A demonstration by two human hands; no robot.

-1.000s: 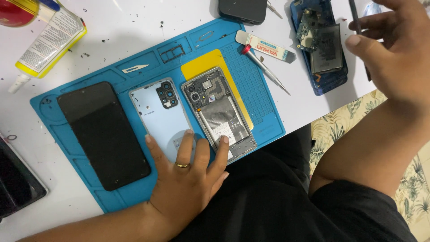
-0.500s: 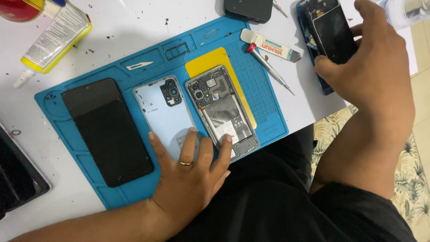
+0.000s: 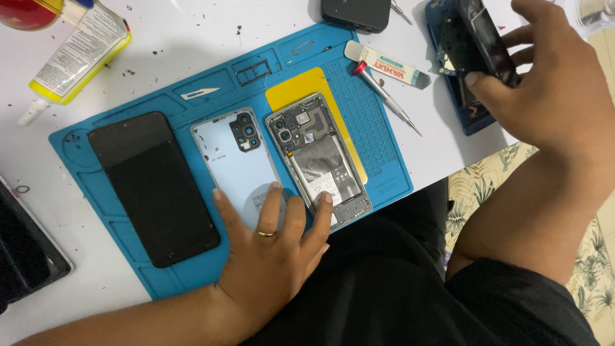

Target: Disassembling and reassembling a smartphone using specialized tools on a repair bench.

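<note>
My left hand (image 3: 272, 253), with a ring on one finger, lies flat with fingers spread over the near ends of a pale blue phone back cover (image 3: 238, 163) and an opened phone frame (image 3: 318, 160). Both lie on a blue repair mat (image 3: 378, 134). My right hand (image 3: 544, 83) is at the far right, its fingers closed round a dark phone part (image 3: 477, 38) tilted above a blue phone body (image 3: 471, 115) on the white table.
A black phone screen (image 3: 154, 186) lies at the mat's left. A yellow card (image 3: 311, 86) sits under the frame. A screwdriver (image 3: 384, 95), a white tube (image 3: 387, 64), a glue bottle (image 3: 80, 51), a dark box (image 3: 355, 13) and a black device (image 3: 25, 256) are around.
My right hand has come down onto the dark phone part at the far right and taken hold of it, tilting it up. My left hand has stayed on the cover and frame.
</note>
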